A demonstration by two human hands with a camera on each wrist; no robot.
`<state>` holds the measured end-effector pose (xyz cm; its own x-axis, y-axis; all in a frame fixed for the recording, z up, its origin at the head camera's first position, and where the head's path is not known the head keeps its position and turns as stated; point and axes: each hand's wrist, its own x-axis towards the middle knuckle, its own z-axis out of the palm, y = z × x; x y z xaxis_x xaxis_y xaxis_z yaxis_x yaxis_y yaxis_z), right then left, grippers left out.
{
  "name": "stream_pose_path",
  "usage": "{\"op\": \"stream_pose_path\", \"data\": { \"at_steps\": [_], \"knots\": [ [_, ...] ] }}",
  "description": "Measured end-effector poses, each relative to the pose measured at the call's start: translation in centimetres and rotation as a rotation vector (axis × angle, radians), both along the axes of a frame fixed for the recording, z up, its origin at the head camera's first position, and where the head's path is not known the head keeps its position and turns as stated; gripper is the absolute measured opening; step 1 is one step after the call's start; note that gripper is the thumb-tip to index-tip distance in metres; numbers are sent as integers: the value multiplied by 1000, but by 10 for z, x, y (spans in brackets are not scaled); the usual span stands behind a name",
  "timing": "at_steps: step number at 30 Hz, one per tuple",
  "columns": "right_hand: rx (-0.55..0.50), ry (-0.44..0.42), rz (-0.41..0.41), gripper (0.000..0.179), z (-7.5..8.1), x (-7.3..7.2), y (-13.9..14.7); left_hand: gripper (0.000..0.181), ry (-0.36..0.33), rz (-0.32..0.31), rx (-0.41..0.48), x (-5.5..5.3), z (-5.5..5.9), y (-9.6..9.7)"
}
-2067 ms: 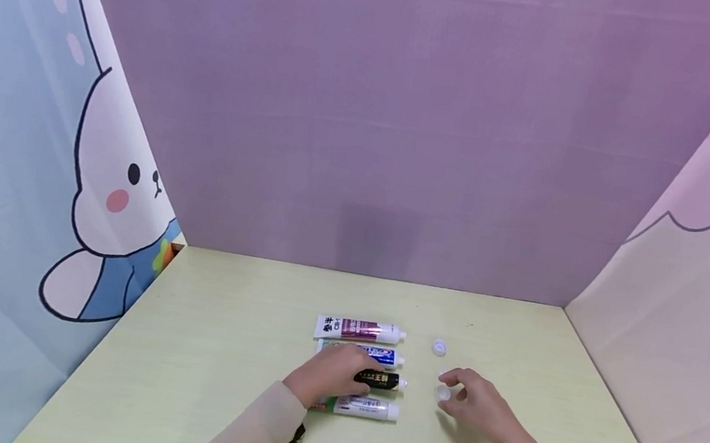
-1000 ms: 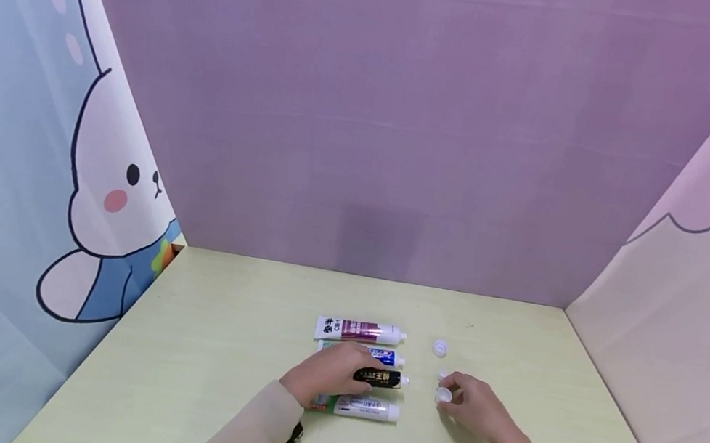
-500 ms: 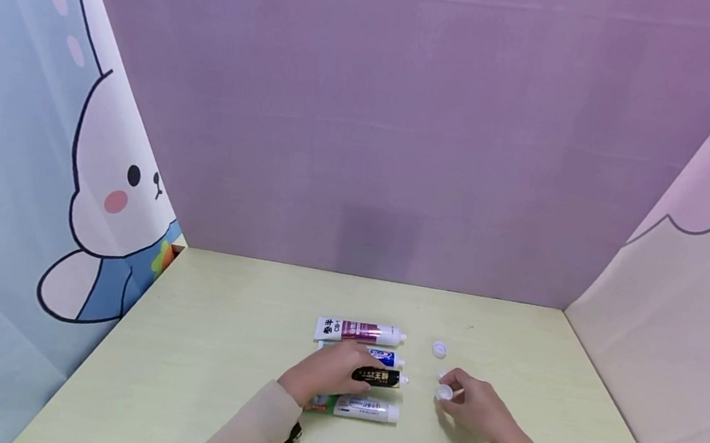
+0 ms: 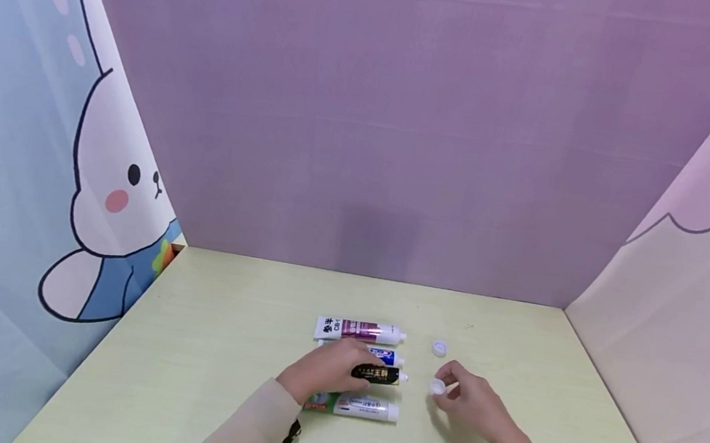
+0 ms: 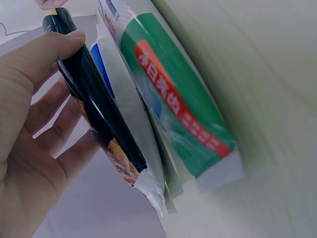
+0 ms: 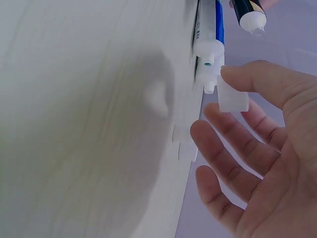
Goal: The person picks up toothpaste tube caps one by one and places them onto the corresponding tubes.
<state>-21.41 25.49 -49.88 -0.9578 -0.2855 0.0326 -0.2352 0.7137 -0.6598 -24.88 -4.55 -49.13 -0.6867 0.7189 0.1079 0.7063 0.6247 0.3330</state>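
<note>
My left hand (image 4: pixel 328 370) grips a black toothpaste tube (image 4: pixel 380 376) between thumb and fingers. In the right wrist view, its white uncapped nozzle (image 6: pixel 253 24) stands clear of the table. My right hand (image 4: pixel 481 411) pinches a small white cap (image 6: pixel 233 96) between thumb and fingers, a short way right of that nozzle. Partly behind the left hand lies a blue-and-white tube (image 4: pixel 388 358). Nearer the front is a green-and-white tube (image 4: pixel 366 408) with its white end to the right. A white and maroon tube (image 4: pixel 358 331), uncapped, is farthest back.
A loose white cap (image 4: pixel 439 348) lies on the pale table (image 4: pixel 215 352), right of the back tube. In the right wrist view, another cap (image 6: pixel 181 134) shows beyond the fingers. A purple backdrop (image 4: pixel 373 121) rises behind the table, with printed cloths at both sides.
My right hand has shifted slightly left with the cap, toward the black tube's nozzle. The black tube has moved slightly toward the back. The other tubes have stayed put.
</note>
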Motion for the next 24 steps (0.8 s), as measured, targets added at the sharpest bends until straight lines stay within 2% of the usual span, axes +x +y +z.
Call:
{"op": "stream_pose_path", "data": {
  "at_steps": [5,8,14,18,24],
  "knots": [
    [-21,59,81,23,0,0,-3,40,7,-6,0,0,0,-1],
    [-30,82,104,25,-2,-2,-4,40,9,-7,-3,0,0,0],
    [-41,83,107,30,-3,-3,-7,40,-2,-10,4,0,2,-1],
    [-42,72,116,27,-2,-4,-9,39,1,-11,3,0,1,-1],
    [-55,102,148,26,-2,-4,-12,39,-7,-11,2,-1,-1,1]
  ]
}}
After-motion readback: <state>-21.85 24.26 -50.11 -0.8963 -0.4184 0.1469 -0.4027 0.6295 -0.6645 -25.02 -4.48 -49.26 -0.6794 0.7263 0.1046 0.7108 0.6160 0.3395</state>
